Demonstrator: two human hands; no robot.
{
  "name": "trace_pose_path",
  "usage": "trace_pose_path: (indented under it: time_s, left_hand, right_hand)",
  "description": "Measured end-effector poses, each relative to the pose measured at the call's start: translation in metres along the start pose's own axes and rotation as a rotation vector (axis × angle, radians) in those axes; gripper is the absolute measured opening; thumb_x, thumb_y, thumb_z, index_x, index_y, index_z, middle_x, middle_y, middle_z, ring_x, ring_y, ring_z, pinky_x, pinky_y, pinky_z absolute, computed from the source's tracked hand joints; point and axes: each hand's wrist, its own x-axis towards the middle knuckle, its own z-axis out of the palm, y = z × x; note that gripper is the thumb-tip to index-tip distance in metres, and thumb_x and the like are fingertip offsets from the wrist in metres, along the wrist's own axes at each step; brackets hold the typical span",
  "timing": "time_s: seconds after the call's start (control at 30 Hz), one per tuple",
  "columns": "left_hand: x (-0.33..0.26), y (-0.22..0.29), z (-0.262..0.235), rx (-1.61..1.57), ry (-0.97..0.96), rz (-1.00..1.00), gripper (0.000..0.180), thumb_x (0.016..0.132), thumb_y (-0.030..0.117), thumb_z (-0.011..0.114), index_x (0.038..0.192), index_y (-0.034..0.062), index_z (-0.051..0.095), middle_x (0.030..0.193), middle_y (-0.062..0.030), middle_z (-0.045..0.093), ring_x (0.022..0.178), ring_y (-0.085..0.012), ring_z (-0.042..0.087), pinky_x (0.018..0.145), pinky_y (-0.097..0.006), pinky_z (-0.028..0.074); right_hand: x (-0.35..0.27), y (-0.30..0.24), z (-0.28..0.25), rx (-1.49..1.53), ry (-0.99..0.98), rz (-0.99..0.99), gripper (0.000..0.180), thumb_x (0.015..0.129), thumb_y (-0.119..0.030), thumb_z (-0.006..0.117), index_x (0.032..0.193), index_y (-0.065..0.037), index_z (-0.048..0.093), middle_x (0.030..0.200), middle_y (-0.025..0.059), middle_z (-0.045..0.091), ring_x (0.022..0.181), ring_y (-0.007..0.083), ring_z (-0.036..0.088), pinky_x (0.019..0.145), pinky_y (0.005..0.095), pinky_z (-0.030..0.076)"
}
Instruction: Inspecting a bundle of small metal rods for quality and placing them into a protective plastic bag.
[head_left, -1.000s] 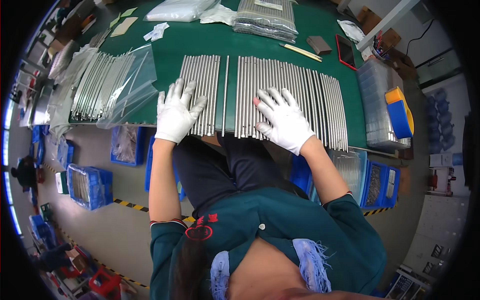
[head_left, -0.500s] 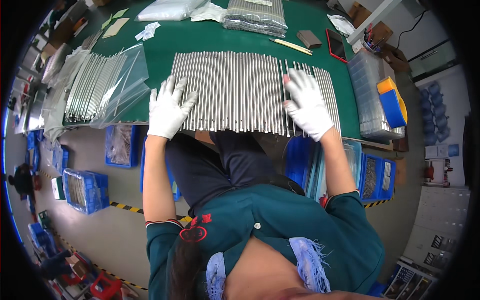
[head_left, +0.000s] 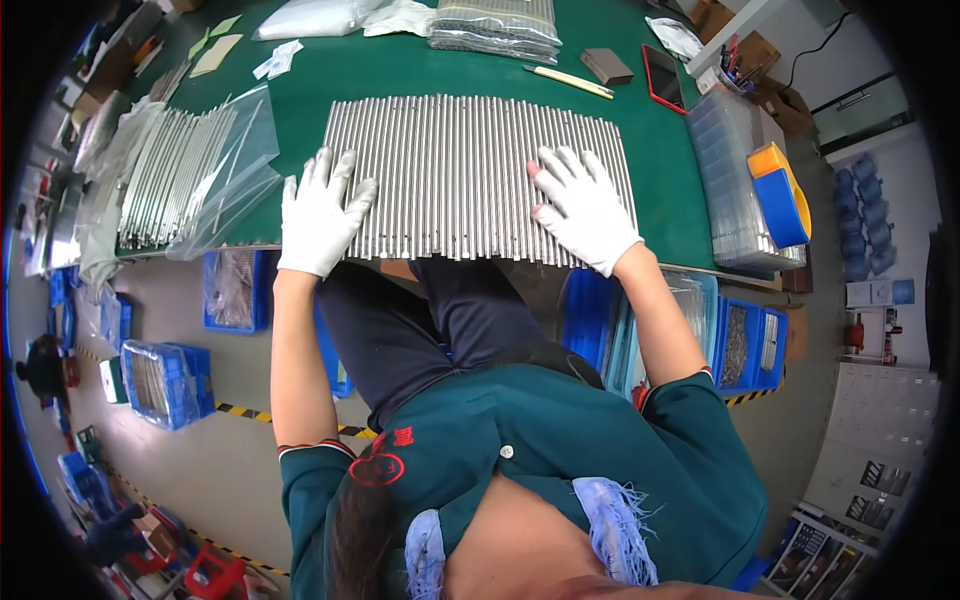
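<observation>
The row of metal rods (head_left: 450, 180) lay on the tabletop (head_left: 660, 170), its wide gaps apparently closed but its ends uneven. The left hand (head_left: 320, 222), spread wide, rested on the row's left edge, the right hand (head_left: 585, 215), likewise spread, on its right part; other rods (head_left: 165, 180) lay left of the row.

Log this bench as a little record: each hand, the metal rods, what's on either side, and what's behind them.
Left hand: white-gloved, open, at the row's left end
Right hand: white-gloved, open, over the row's right part
Metal rods: side by side in one row
Surface: green table
Left side: more rods, clear plastic sheet
Right side: clear plastic stack, blue-and-yellow roll
Behind: brownish block, red-edged device
</observation>
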Motion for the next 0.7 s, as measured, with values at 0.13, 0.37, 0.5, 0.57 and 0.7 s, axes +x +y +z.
trace_pose_path:
  time_s: [0.13, 0.37, 0.5, 0.57, 0.7]
  left_hand:
    - [0.0, 0.0, -0.001, -0.033, -0.013, 0.003, 0.059, 0.092, 0.052, 0.045, 0.136, 0.0135, 0.046, 0.141, -0.0195, 0.042, 0.132, -0.0331, 0.038, 0.109, -0.051, 0.025]
    - [0.0, -0.003, -0.004, -0.071, -0.044, -0.011, 0.057, 0.092, 0.05, 0.047, 0.138, 0.0149, 0.046, 0.144, -0.0191, 0.04, 0.133, -0.0344, 0.036, 0.111, -0.05, 0.021]
    - [0.002, -0.005, -0.002, -0.053, -0.053, -0.001, 0.056, 0.092, 0.05, 0.048, 0.137, 0.0155, 0.046, 0.144, -0.0175, 0.04, 0.133, -0.0341, 0.037, 0.111, -0.049, 0.023]
    - [0.003, -0.011, 0.003, -0.016, -0.021, 0.024, 0.056, 0.093, 0.049, 0.048, 0.136, 0.0141, 0.048, 0.142, -0.0177, 0.042, 0.132, -0.0338, 0.039, 0.11, -0.049, 0.025]
    - [0.003, -0.017, 0.006, -0.007, -0.02, 0.044, 0.056, 0.093, 0.049, 0.048, 0.138, 0.0153, 0.046, 0.142, -0.0175, 0.042, 0.131, -0.0337, 0.039, 0.11, -0.049, 0.025]
  right_hand:
    - [0.0, -0.01, -0.01, 0.318, 0.016, -0.076, 0.053, 0.093, -0.034, 0.045, 0.137, -0.004, 0.042, 0.139, 0.0154, 0.045, 0.13, 0.0311, 0.039, 0.112, 0.0434, 0.024]
    - [-0.08, 0.05, -0.045, 0.831, 0.325, 0.585, 0.044, 0.089, -0.019, 0.063, 0.13, -0.007, 0.054, 0.128, 0.0109, 0.059, 0.118, 0.0209, 0.056, 0.1, 0.0304, 0.041]
    - [-0.121, 0.055, -0.05, 0.707, 0.169, 0.667, 0.03, 0.087, -0.015, 0.063, 0.115, -0.006, 0.065, 0.122, 0.0093, 0.062, 0.117, 0.0207, 0.056, 0.1, 0.0305, 0.042]
    - [-0.13, 0.058, -0.043, 0.439, 0.067, 0.466, 0.031, 0.082, -0.02, 0.064, 0.11, -0.008, 0.067, 0.12, 0.0096, 0.062, 0.119, 0.028, 0.053, 0.105, 0.0362, 0.037]
    - [-0.13, 0.045, -0.041, 0.488, 0.05, 0.415, 0.045, 0.079, -0.026, 0.067, 0.12, -0.01, 0.061, 0.13, 0.0094, 0.057, 0.128, 0.0301, 0.044, 0.112, 0.0407, 0.027]
